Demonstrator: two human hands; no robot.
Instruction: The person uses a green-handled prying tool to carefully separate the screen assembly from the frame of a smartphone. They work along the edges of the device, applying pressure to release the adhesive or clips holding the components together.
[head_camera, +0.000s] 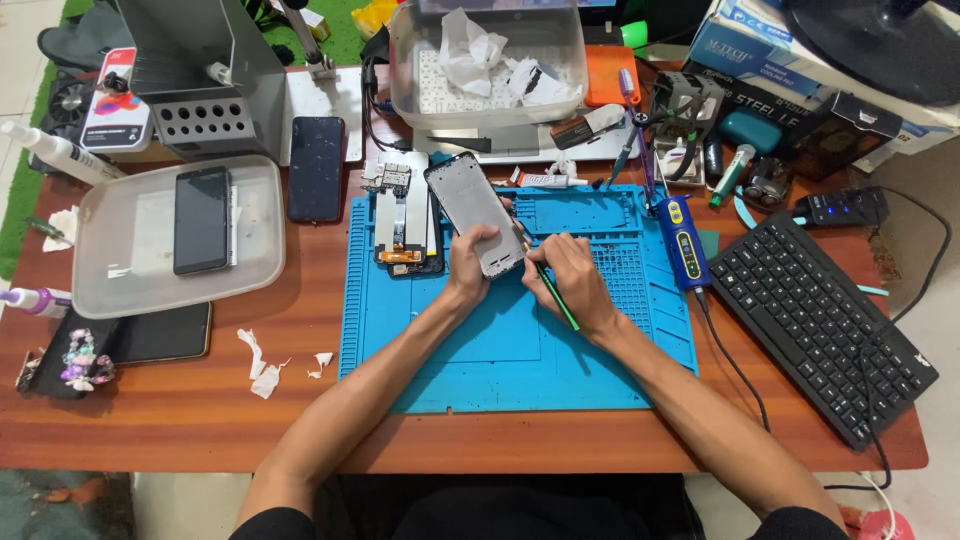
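My left hand (468, 262) grips the lower end of a grey phone frame (474, 207), tilted up over the blue repair mat (520, 345). My right hand (572, 275) holds a thin green-handled tool (556, 295), its tip touching the frame's lower right edge. Just left of the frame, an opened phone with bare circuit boards (402, 215) lies on the mat.
A dark phone (317, 168) lies on the wooden desk; another (202, 220) rests in a clear tray (255, 255). A black keyboard (820, 325) sits right, a blue soldering tool (683, 240) beside the mat, a clear bin (405, 75) behind. Paper scraps (262, 365) lie at left.
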